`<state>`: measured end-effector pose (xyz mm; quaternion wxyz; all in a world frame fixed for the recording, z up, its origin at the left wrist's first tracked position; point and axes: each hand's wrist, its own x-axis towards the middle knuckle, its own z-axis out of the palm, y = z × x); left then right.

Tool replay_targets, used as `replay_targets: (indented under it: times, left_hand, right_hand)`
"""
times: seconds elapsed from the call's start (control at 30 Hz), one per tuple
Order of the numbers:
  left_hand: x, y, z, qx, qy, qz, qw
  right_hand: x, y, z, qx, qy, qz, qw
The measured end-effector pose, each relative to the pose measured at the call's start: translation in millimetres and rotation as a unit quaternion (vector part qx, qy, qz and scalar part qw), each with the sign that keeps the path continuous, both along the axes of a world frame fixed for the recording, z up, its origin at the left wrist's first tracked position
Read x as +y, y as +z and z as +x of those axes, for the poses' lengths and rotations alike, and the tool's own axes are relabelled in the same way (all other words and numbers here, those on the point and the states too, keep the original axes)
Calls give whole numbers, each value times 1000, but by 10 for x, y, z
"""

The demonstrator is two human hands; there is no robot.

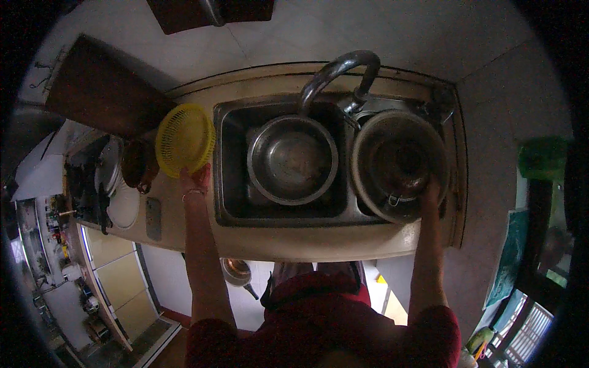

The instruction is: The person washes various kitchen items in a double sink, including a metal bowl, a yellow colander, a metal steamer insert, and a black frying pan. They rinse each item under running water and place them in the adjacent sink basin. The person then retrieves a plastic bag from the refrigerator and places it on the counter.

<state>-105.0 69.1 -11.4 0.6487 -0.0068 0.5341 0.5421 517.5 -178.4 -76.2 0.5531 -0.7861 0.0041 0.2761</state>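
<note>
My left hand (197,177) grips the near rim of a yellow plastic colander (184,138), which stands tilted on the counter left of the sink. My right hand (430,191) reaches into a large round basin (362,184) set over the right side of the sink. Its fingers are at a dark round vessel (405,161) inside, near a small metal clip or handle (394,200); shadow hides whether they hold it. In the left sink bowl (234,207) rests a wide stainless steel bowl (294,161). The curved metal faucet (340,69) has its spout at that bowl's far edge.
Left on the beige counter (313,241) are a phone-like slab (153,218), a white plate (125,207), a brown pot (134,163) and a stove (85,184) with a lid. A dark board (110,87) leans behind. Below the counter is a long-handled pan (237,272).
</note>
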Motion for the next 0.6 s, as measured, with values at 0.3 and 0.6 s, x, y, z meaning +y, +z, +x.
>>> replay_targets:
  times: [0.3, 0.6]
  left_hand:
    - [23, -62, -8, 66, 35, 65, 995]
    - [-272, -144, -276, -88, -203, 222, 950]
  right_hand:
    - [-160, -152, 278, -394, 332, -315, 797]
    - [-32, 349, 138, -422, 410, -257, 766]
